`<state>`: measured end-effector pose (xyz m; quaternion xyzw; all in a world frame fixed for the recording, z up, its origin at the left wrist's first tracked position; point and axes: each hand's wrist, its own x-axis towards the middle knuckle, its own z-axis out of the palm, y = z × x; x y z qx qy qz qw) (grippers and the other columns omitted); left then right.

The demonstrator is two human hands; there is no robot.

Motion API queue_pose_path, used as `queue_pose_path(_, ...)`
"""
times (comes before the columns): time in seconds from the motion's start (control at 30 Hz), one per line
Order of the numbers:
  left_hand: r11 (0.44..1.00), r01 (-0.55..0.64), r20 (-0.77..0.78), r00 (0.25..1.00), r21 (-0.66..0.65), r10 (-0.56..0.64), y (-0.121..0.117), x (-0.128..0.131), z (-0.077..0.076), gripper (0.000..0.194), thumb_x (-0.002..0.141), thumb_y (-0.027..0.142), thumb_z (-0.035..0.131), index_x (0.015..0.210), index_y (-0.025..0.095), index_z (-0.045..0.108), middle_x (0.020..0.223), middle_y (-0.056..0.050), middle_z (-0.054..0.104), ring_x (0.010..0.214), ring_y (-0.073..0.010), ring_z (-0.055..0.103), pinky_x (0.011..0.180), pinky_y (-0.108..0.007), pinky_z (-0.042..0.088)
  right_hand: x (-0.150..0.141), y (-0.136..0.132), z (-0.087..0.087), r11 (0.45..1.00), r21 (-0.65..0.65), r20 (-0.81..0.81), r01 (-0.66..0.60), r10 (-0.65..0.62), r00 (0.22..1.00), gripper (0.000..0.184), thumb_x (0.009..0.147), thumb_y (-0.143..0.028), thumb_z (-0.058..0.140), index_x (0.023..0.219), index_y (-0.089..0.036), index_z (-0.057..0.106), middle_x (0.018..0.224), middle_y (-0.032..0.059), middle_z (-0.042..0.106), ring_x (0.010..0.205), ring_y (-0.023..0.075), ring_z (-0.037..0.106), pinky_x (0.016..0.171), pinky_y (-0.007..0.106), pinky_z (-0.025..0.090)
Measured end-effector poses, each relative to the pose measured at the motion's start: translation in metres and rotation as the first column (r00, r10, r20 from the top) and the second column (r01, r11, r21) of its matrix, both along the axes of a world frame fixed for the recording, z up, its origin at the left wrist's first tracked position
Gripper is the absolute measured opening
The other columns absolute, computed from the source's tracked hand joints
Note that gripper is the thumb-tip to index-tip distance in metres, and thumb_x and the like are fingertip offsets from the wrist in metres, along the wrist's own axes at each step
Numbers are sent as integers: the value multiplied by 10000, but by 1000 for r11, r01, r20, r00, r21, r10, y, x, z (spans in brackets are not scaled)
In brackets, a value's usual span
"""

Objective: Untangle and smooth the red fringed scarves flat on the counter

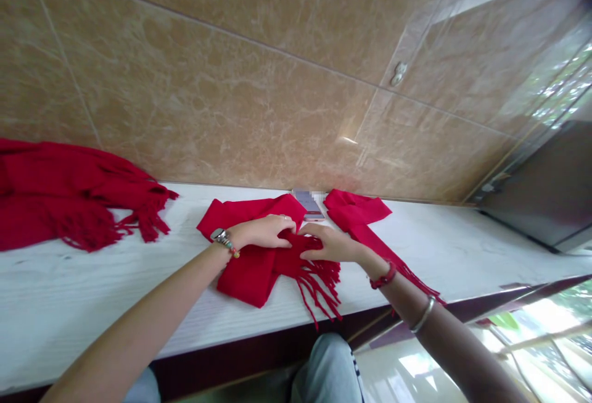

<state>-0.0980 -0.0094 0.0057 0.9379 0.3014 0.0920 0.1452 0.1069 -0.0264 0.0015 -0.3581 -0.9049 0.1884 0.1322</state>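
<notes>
A red fringed scarf (252,267) lies partly folded on the white table (92,292), its tassels hanging over the front edge. My left hand (263,231) is curled over the scarf's folded middle, fingers closed on the cloth. My right hand (326,244) lies on the scarf just to the right, fingers pressed together on the fabric. The two hands almost touch. The scarf's other end (356,211) stretches back right, towards the wall.
A heap of red fringed scarves (65,196) sits at the table's left. A phone (309,205) leans by the brown marble wall (231,82) behind the hands. A dark panel (550,199) stands at the right. My knees show below the table edge.
</notes>
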Motion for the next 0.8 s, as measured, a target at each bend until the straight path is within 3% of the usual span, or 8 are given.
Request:
queue_pose_path(0.1,994,20,48,999,-104,-15,4,-10,3,126,778,285,553,830,172,531,797,12,558,674,-127,488,590,-217,347,-15,-3,-13,964,-262,-153,41,-83,985,293,731,-394,596,918,-169,580,856,41,627,795,196,576,763,358,456)
queue_pose_path(0.2,989,17,103,995,-147,-2,7,-16,3,175,825,343,486,844,173,520,809,12,559,689,-126,485,602,-214,350,-19,-11,-19,819,-573,-374,-7,-254,892,278,787,-401,514,950,-180,553,895,37,633,821,182,597,786,342,464)
queue_pose_path(0.3,991,-28,62,997,-134,36,8,-12,-2,146,843,302,468,892,172,516,852,0,575,722,-130,507,639,-216,360,-16,-14,-23,744,-667,-335,39,-346,876,226,805,-344,499,967,-191,534,921,42,640,835,171,603,789,332,469)
queue_pose_path(0.4,998,-60,-31,998,14,60,4,-2,-11,149,810,255,535,933,172,517,933,-29,585,829,-163,530,728,-250,365,-8,-11,-29,852,-424,-96,305,-377,921,180,779,-250,540,945,-181,527,864,47,642,777,168,596,736,330,474)
queue_pose_path(0.5,973,-58,-78,994,224,78,-4,6,-16,182,776,231,582,935,157,529,1022,-76,562,977,-215,502,837,-315,339,0,-8,-35,919,-140,44,370,-367,929,276,772,-241,563,1032,-169,501,836,50,635,736,163,587,715,332,468)
queue_pose_path(0.57,958,-14,-90,995,287,42,-11,8,-15,169,770,238,586,915,159,549,1029,-78,555,994,-217,498,854,-318,338,4,-10,-36,945,-44,35,324,-322,946,340,781,-253,559,1101,-171,475,891,64,627,775,169,588,732,339,466)
queue_pose_path(0.7,969,80,-163,986,232,-42,-24,2,-15,174,764,284,597,901,177,586,1010,-49,582,961,-192,521,859,-284,347,4,-28,-30,964,222,-25,143,-141,990,274,791,-187,531,1064,-180,515,1040,100,572,969,200,536,849,375,429)
queue_pose_path(0.8,976,83,-162,985,200,-51,-29,-4,-25,280,793,311,565,1043,184,560,1139,-57,565,1065,-194,486,939,-298,295,0,-45,-24,965,259,27,-50,45,999,179,805,-193,520,981,-179,554,998,91,566,981,195,509,862,351,425)
